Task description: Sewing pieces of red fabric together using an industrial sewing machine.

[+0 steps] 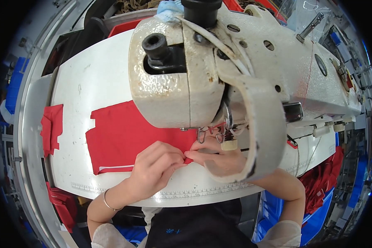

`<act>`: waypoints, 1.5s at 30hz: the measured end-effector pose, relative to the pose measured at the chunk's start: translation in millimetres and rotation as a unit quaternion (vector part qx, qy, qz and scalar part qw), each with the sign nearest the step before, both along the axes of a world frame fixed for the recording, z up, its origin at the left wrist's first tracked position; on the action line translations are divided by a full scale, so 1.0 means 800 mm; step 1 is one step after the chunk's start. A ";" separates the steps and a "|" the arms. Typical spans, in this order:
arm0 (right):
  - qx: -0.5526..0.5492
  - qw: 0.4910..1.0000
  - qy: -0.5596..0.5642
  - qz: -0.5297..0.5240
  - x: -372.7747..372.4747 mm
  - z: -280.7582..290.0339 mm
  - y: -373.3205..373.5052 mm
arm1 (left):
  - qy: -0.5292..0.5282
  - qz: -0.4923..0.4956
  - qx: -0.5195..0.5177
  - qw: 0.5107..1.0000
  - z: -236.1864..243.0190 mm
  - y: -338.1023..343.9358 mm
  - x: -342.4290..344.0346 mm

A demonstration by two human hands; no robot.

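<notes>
A piece of red fabric (124, 134) lies flat on the white table of a sewing machine (252, 53). My left hand (155, 167) pinches the fabric's near edge close to its right end. Just right of it, my right hand (215, 155) grips the same edge between thumb and fingers, partly hidden behind the machine's curved guard. The two hands nearly touch, in front of the needle area. A pale strip runs along the near left edge of the fabric. The machine head covers the fabric's far right part.
A smaller folded red piece (51, 128) lies at the table's left edge, with more red cloth (62, 204) hanging below. A blue bin (318, 211) holding red fabric stands at the right. A printed ruler (186, 193) runs along the table's near edge.
</notes>
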State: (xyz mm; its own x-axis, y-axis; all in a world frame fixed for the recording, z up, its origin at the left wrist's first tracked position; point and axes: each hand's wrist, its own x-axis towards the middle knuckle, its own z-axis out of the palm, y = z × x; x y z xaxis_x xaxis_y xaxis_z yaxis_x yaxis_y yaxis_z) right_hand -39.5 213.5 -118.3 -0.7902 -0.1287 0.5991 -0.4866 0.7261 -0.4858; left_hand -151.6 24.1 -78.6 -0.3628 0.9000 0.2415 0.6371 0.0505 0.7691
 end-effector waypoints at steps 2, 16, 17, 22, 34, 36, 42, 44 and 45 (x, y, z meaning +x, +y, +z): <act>-0.002 1.000 0.016 -0.005 0.001 -0.002 -0.002 | 0.261 -0.009 0.097 0.960 -0.005 -0.003 0.005; -0.075 0.996 0.037 0.014 -0.009 -0.011 0.001 | 0.446 -0.045 0.140 0.883 -0.002 -0.002 0.002; -0.072 0.997 0.035 0.009 -0.007 -0.008 0.003 | 0.452 -0.054 0.145 0.879 0.001 0.000 0.001; -0.057 0.997 0.058 0.019 -0.004 -0.007 0.005 | 0.438 -0.065 0.158 0.883 0.009 0.002 0.001; 0.156 0.977 0.143 0.004 0.017 0.007 -0.006 | 0.385 -0.110 0.154 0.903 -0.002 -0.012 0.006; 0.238 0.963 0.124 0.016 0.024 0.014 -0.009 | 0.382 -0.141 0.128 0.904 -0.004 -0.012 0.007; 0.322 0.945 0.046 0.034 0.037 0.021 -0.014 | 0.189 -0.136 0.043 0.972 -0.017 0.005 -0.008; 0.318 0.947 0.032 0.040 0.038 0.017 -0.016 | 0.169 0.007 0.017 0.985 -0.015 0.018 -0.004; 0.322 0.945 0.038 0.040 0.038 0.014 -0.018 | 0.291 -0.023 0.008 0.956 -0.022 0.013 -0.009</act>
State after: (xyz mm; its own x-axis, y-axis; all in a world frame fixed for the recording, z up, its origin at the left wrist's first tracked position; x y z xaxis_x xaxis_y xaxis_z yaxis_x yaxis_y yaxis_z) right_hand -9.4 199.0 -107.2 -0.7196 -0.5441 0.4315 -0.5689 0.8182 0.0831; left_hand -159.1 34.5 -96.5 -0.1229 0.9062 0.4046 0.9589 0.0034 0.2837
